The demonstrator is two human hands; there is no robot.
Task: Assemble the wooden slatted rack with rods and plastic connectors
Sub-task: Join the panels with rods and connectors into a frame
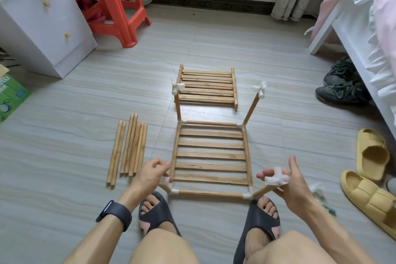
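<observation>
Looking down from my head, the slatted shelf [211, 156] lies flat on the floor just in front of my feet, with a white corner piece at each corner. The two far posts already carry their top connectors, the far-left connector [177, 87] and the far-right connector [260, 89].

My left hand [150, 174] is curled round the near-left connector [165, 180], pinching it on top of its short post. My right hand [293, 184] grips the near-right connector [276, 177] between thumb and fingers, on the end of the near-right post [262, 191], which leans outward.

I take this to be the seating of the last two top connectors. To do it well, I should bring each post upright, push straight down along its length rather than sideways, and turn each connector so its open arms face the same way as the far pair. Otherwise I expect the next rods won't line up.

The spare shelves [206, 87] are stacked beyond the frame, and the loose rods [128, 148] lie to my left, within reach.
</observation>
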